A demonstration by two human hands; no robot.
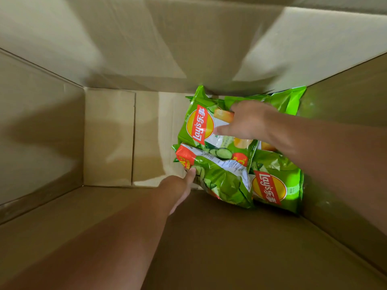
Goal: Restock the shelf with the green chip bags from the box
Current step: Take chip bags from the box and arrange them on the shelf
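1. View looks straight down into a deep cardboard box (pixel 52 126); both bare arms reach to its floor.
2. Green chip bags are bunched in the right part of the box floor, against the right wall. Left part of the floor is bare cardboard.
3. Left hand (pixel 182 189) grips the near-left bag (pixel 222 181) at its left edge; thumb lies on top of the foil, other fingers hidden under it. That bag is tilted, back side up.
4. Right hand (pixel 249 122) is on the upper bag (pixel 199 126), fingers spread and curling onto its face; blurred, so full pinch or just touching: cannot tell.
5. Another bag (pixel 276 185) lies logo up in the near-right corner of the box, just beside the left-hand bag.
6. One more bag (pixel 289 99) sits at the far-right corner, partly under the right hand.
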